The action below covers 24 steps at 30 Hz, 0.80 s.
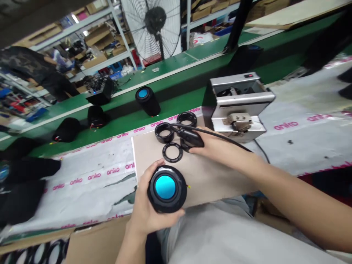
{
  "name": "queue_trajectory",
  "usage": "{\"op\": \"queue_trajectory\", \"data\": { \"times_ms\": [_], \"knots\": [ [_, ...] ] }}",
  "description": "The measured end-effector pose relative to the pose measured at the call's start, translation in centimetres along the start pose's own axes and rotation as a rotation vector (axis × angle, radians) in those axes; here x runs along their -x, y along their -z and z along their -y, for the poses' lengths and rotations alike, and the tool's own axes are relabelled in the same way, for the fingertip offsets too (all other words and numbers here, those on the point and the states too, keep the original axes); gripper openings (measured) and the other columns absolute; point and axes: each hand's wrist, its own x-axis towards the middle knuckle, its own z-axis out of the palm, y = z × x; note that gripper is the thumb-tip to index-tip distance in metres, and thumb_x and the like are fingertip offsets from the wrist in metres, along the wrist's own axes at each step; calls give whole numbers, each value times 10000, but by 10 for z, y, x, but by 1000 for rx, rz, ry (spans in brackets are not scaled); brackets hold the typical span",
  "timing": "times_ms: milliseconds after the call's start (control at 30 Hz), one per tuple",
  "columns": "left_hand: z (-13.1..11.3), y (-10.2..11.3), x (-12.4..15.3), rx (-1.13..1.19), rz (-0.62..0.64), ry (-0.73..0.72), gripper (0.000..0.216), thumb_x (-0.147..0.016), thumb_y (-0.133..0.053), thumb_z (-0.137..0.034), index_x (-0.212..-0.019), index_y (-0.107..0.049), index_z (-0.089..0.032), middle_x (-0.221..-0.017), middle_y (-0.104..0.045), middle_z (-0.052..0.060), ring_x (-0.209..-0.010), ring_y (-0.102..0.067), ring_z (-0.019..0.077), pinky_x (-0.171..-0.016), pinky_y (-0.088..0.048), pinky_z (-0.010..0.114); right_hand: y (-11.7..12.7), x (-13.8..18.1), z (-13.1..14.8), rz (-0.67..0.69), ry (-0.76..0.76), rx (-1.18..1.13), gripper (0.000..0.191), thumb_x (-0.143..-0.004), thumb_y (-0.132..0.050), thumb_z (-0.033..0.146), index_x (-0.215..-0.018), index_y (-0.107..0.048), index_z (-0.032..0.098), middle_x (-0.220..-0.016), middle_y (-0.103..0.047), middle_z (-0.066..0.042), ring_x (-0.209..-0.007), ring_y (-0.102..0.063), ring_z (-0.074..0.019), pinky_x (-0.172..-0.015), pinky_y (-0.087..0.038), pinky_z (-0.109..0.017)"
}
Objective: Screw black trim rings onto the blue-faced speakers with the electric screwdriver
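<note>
My left hand (148, 205) is wrapped around a black round speaker (180, 198) with a shiny blue disc in its end, which faces up toward me. A short red and yellow wire end pokes out at its right side. Over the cardboard sheet (217, 179), my right hand (211, 145) is closed around a dark corded hand tool (192, 137); its exact kind is unclear. Beneath that tool a black ring partly shows. Beside it lie a flat black ring (172, 152) and two deeper black rings, one on the left (164, 132) and one behind (187, 119).
A metal machine (239, 106) with a red-lit switch stands right of the rings. Another blue-ended speaker (148, 101) stands on the green conveyor (176, 97), with several dark speaker bodies to the left. Behind are a large fan (155, 22), shelves and a person (41, 69).
</note>
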Motion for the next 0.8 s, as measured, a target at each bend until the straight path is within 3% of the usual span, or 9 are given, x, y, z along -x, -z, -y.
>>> {"op": "queue_trajectory", "data": {
  "times_ms": [133,233,300,400,500,633,700,800],
  "knots": [
    [-1,-6,0,16,-12,-14,1104,-676,-1025,-500,-1631,-512,-290,-1523,-703,150,-1380,-734,376,-1170,-611,496,5,6,0,-43,28,6,573,-890,-762,411,-1442,-672,286,-1433,-709,-88,-1300,-709,-368,-1133,-589,-528],
    [-1,-17,-3,31,-77,-17,1087,-673,-1026,-516,-1612,-522,-301,-1508,-705,137,-1360,-739,377,-1163,-613,512,23,25,19,-115,-1,5,640,-869,-755,643,-1399,-671,295,-1178,-780,-79,-1005,-773,-331,-865,-653,-469],
    [-2,-27,-7,45,-115,8,1064,-671,-1036,-493,-1590,-532,-310,-1502,-706,129,-1347,-742,379,-1151,-619,531,36,43,36,-173,3,12,721,-766,-777,789,-1291,-705,301,-929,-765,-48,-749,-727,-281,-637,-602,-397],
    [-9,-39,-15,132,-93,150,1047,-661,-1043,-421,-1565,-527,-311,-1459,-726,111,-1288,-765,379,-1109,-640,562,44,69,60,-183,127,29,631,-729,-839,735,-1204,-727,336,-856,-765,-10,-648,-705,-229,-503,-514,-309],
    [-17,-43,-24,253,-19,297,1005,-656,-1032,-363,-1529,-541,-286,-1446,-714,114,-1310,-740,402,-1151,-605,614,37,81,72,-142,283,74,473,-803,-864,561,-1196,-696,358,-951,-794,33,-704,-751,-203,-518,-506,-286],
    [-23,-43,-30,346,58,287,720,-709,-1017,-387,-1319,-657,-263,-1358,-724,91,-1276,-736,367,-1151,-608,563,27,82,73,-159,370,207,414,-881,-810,499,-1238,-661,352,-1061,-779,22,-793,-775,-239,-606,-528,-342],
    [-22,-45,-29,352,27,304,822,-681,-1040,-449,-1361,-618,-263,-1370,-721,96,-1280,-733,365,-1149,-608,554,31,79,69,-155,337,191,505,-826,-863,527,-1272,-677,380,-1129,-777,22,-832,-777,-252,-627,-553,-345],
    [-19,-47,-28,343,-41,358,1072,-606,-1082,-479,-1488,-510,-273,-1470,-684,122,-1343,-710,379,-1185,-578,564,47,70,63,-99,215,48,711,-623,-971,657,-1240,-722,406,-1090,-785,35,-875,-764,-268,-671,-616,-356]
  ]
}}
